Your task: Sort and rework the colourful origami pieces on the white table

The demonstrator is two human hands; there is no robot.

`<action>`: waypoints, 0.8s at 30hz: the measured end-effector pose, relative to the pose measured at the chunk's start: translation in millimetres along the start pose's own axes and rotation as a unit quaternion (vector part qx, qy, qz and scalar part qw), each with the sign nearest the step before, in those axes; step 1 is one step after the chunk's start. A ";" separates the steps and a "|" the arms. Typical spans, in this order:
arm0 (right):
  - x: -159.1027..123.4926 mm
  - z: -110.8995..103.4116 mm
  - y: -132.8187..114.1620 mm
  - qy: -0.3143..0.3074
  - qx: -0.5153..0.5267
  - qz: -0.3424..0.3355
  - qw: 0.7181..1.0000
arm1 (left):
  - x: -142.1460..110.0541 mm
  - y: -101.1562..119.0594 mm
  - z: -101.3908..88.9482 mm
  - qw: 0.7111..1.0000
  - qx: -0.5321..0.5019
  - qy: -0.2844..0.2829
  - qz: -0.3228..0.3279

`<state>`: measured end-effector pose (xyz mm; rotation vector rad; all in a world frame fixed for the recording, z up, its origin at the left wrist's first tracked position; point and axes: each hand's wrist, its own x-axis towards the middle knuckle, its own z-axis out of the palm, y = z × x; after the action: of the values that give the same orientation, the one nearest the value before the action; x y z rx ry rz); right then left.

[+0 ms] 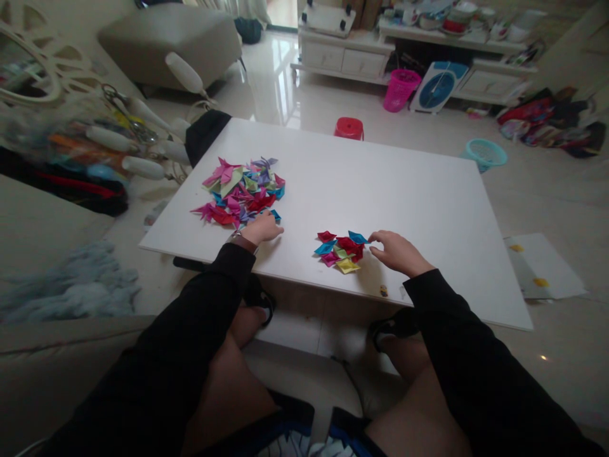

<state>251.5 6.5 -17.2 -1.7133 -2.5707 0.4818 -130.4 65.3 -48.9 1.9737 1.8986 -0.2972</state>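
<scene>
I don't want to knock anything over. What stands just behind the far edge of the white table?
A red stool and a light blue basket show there. The white table hides the stool's lower part and some of the basket; anything under that edge is covered.

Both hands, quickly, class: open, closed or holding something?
Left hand: at the larger paper pile; grip cannot be told.
Right hand: open, fingertips at a blue folded paper.

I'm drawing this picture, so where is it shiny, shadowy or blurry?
In the head view, pale glare streaks the glossy floor; a faint shadow falls on the table beside the right hand; the picture's edges look stretched and smeary.
</scene>
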 end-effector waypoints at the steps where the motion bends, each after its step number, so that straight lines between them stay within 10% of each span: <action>1: -0.2 -0.1 -0.2 0.000 0.001 -0.002 1.000 | -1.3 1.4 -1.4 1.000 -0.005 0.002 -0.005; 9: -2.6 -3.9 -5.9 0.037 0.017 -0.007 0.999 | -11.8 18.5 -25.2 0.974 -0.210 0.027 0.080; 17: -10.2 -16.1 -48.2 0.157 0.282 0.003 0.947 | -45.5 89.6 -19.5 0.764 -0.622 -0.031 0.166; 24: -14.0 -11.1 -68.8 0.184 0.467 0.043 0.864 | -57.0 130.3 -13.5 0.708 -0.688 -0.068 0.145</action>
<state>197.2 -27.7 13.6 -1.3455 -1.5464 1.0495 -6.2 17.6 3.2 1.0242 0.9809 0.8318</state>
